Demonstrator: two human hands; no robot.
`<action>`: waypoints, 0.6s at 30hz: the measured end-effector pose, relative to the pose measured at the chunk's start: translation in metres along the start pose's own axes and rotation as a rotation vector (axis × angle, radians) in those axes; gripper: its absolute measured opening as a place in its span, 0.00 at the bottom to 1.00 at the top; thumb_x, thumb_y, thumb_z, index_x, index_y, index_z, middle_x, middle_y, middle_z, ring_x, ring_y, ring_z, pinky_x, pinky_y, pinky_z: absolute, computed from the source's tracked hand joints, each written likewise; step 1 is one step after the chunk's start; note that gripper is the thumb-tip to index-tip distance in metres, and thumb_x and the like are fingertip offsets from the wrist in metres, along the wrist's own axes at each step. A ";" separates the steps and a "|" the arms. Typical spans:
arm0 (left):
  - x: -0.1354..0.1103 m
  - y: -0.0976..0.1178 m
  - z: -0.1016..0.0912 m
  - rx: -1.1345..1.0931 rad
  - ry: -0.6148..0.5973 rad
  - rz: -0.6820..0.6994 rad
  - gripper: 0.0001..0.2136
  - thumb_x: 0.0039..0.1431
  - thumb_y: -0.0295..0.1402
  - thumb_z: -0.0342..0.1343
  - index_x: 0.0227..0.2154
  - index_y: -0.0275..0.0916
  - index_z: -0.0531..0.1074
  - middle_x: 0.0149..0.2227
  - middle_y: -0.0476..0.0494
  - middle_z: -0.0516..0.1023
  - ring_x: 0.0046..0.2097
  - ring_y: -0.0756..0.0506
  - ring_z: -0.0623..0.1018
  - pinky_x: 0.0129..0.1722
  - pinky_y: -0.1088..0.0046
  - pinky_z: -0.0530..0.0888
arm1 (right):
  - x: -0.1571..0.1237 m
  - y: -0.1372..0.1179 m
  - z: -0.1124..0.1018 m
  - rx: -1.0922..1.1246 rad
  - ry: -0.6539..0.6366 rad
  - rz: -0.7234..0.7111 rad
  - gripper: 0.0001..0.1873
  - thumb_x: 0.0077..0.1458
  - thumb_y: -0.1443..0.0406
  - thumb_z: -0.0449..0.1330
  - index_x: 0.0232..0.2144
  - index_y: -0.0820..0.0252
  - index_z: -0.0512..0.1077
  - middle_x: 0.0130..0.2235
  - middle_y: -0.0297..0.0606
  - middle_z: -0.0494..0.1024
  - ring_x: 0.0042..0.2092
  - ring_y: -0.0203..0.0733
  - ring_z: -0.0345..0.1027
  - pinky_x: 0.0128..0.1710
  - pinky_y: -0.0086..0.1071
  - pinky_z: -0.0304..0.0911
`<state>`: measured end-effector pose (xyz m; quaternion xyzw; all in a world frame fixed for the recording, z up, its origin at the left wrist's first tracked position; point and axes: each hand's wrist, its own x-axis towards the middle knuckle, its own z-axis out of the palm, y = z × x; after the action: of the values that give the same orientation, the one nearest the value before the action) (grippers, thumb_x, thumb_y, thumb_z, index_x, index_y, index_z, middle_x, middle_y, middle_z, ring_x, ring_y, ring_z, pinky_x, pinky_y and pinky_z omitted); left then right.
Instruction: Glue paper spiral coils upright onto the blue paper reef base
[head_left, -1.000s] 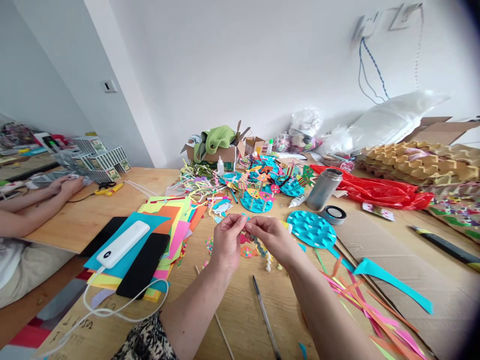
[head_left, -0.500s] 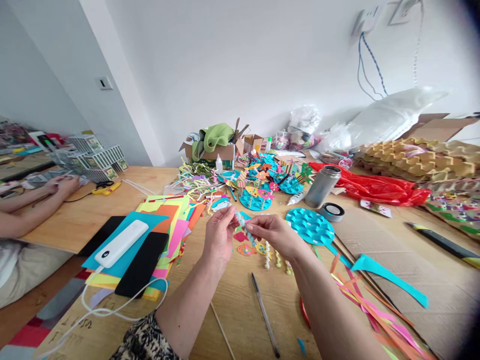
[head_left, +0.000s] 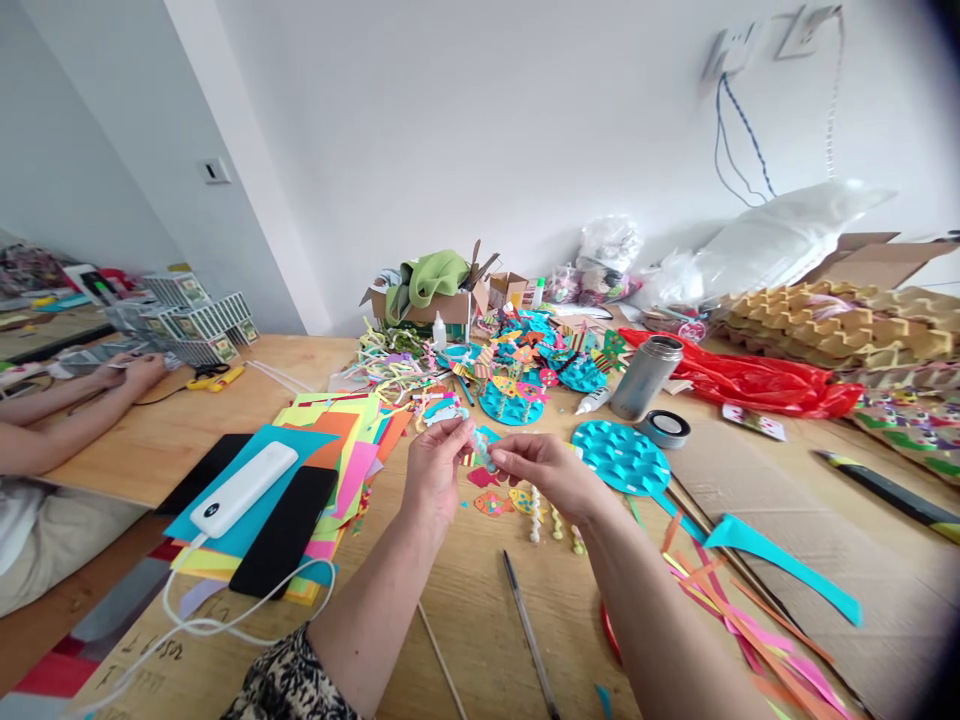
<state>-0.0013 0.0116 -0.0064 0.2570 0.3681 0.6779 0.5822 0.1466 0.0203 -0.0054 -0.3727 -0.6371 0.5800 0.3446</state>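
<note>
My left hand [head_left: 435, 470] and my right hand [head_left: 544, 468] meet above the wooden table [head_left: 480, 610], fingers pinched together on a small twisted light-blue paper strip [head_left: 484, 450]. Each hand grips one end of it. Below the hands lie small paper fish [head_left: 491, 503] and short twisted paper spirals [head_left: 536, 515]. A thin dark stick [head_left: 529, 630] lies on the table between my forearms.
A stack of coloured paper [head_left: 341, 450] with a white power bank [head_left: 244, 488] and a black phone [head_left: 289, 530] lies at left. A teal dimpled disc [head_left: 621, 457], a steel flask [head_left: 645, 377] and a tape roll [head_left: 664, 428] are at right. Another person's hands [head_left: 124, 372] rest far left.
My hands have drawn slightly closer together and lowered a little, and the blue strip between them looks shorter and more bunched. The view has shifted slightly.
</note>
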 end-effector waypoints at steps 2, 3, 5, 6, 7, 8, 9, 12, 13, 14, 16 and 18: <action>0.001 0.001 -0.001 -0.009 0.014 0.009 0.11 0.32 0.31 0.70 0.22 0.34 0.76 0.19 0.52 0.73 0.23 0.56 0.69 0.26 0.79 0.64 | 0.002 0.003 0.001 0.015 -0.039 0.007 0.20 0.45 0.50 0.65 0.29 0.63 0.76 0.27 0.35 0.75 0.28 0.33 0.64 0.30 0.29 0.58; 0.001 0.000 -0.001 -0.014 0.017 0.010 0.11 0.32 0.30 0.70 0.21 0.34 0.76 0.20 0.52 0.73 0.23 0.56 0.69 0.25 0.79 0.64 | 0.002 0.004 0.001 0.029 -0.051 0.006 0.20 0.45 0.51 0.65 0.28 0.63 0.75 0.26 0.35 0.74 0.27 0.33 0.63 0.30 0.29 0.58; 0.002 -0.001 -0.001 -0.022 0.023 0.004 0.12 0.31 0.31 0.71 0.22 0.34 0.77 0.20 0.52 0.74 0.22 0.56 0.69 0.25 0.79 0.64 | 0.003 0.005 0.003 0.049 -0.055 0.005 0.20 0.44 0.51 0.66 0.27 0.64 0.75 0.25 0.34 0.73 0.27 0.32 0.62 0.29 0.29 0.57; 0.002 -0.001 -0.001 -0.024 0.028 0.002 0.12 0.30 0.31 0.71 0.22 0.34 0.77 0.20 0.51 0.74 0.22 0.56 0.69 0.25 0.80 0.64 | 0.003 0.005 0.004 0.052 -0.049 0.010 0.20 0.43 0.51 0.66 0.26 0.64 0.74 0.24 0.33 0.72 0.26 0.32 0.61 0.29 0.29 0.57; 0.002 -0.001 -0.001 -0.025 0.031 0.001 0.12 0.30 0.31 0.71 0.22 0.34 0.77 0.20 0.52 0.74 0.22 0.57 0.69 0.25 0.80 0.64 | 0.003 0.005 0.005 0.053 -0.045 0.018 0.20 0.43 0.51 0.66 0.26 0.65 0.74 0.23 0.33 0.71 0.26 0.32 0.61 0.28 0.28 0.56; 0.001 -0.001 -0.001 -0.025 0.033 0.000 0.13 0.30 0.31 0.71 0.22 0.34 0.77 0.19 0.52 0.74 0.22 0.57 0.69 0.25 0.80 0.64 | 0.003 0.004 0.005 0.051 -0.044 0.027 0.20 0.42 0.51 0.67 0.25 0.65 0.74 0.23 0.32 0.71 0.26 0.32 0.60 0.28 0.28 0.56; 0.001 -0.001 -0.001 -0.024 0.032 0.000 0.13 0.29 0.31 0.71 0.22 0.34 0.77 0.19 0.52 0.74 0.22 0.57 0.69 0.25 0.80 0.64 | 0.003 0.003 0.005 0.047 -0.046 0.034 0.21 0.42 0.51 0.67 0.25 0.65 0.73 0.22 0.32 0.70 0.26 0.31 0.60 0.28 0.28 0.56; 0.001 0.000 -0.001 -0.029 0.011 -0.001 0.12 0.30 0.32 0.71 0.22 0.34 0.77 0.19 0.51 0.74 0.22 0.57 0.69 0.25 0.80 0.64 | 0.002 0.002 0.003 0.039 -0.045 0.026 0.20 0.42 0.51 0.67 0.25 0.64 0.73 0.23 0.32 0.71 0.26 0.32 0.60 0.28 0.29 0.56; 0.000 0.000 0.000 -0.028 -0.008 -0.008 0.12 0.31 0.32 0.71 0.22 0.35 0.78 0.20 0.51 0.74 0.23 0.56 0.70 0.26 0.79 0.65 | 0.002 0.003 0.002 0.035 -0.036 0.015 0.20 0.43 0.51 0.66 0.25 0.64 0.73 0.23 0.32 0.71 0.26 0.32 0.61 0.28 0.29 0.56; 0.000 0.001 0.000 -0.026 -0.028 -0.021 0.12 0.32 0.33 0.71 0.23 0.35 0.78 0.21 0.50 0.75 0.24 0.55 0.71 0.27 0.79 0.66 | 0.002 0.003 0.001 0.029 -0.022 0.003 0.20 0.44 0.51 0.66 0.25 0.64 0.73 0.24 0.32 0.71 0.26 0.32 0.60 0.29 0.29 0.56; -0.001 0.000 0.000 -0.015 -0.064 -0.053 0.13 0.32 0.33 0.71 0.24 0.35 0.78 0.23 0.49 0.76 0.26 0.54 0.73 0.30 0.78 0.68 | 0.002 0.004 0.000 0.015 0.009 -0.014 0.19 0.45 0.52 0.65 0.26 0.63 0.73 0.24 0.32 0.71 0.26 0.32 0.59 0.28 0.29 0.55; -0.002 0.000 0.000 0.001 -0.090 -0.073 0.13 0.32 0.33 0.71 0.25 0.35 0.79 0.24 0.49 0.77 0.27 0.54 0.73 0.31 0.77 0.68 | 0.001 0.004 -0.001 -0.008 0.018 -0.015 0.19 0.45 0.52 0.65 0.26 0.63 0.73 0.23 0.31 0.70 0.26 0.32 0.58 0.27 0.28 0.54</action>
<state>-0.0007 0.0100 -0.0067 0.2740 0.3508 0.6438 0.6224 0.1469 0.0222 -0.0093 -0.3746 -0.6389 0.5715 0.3532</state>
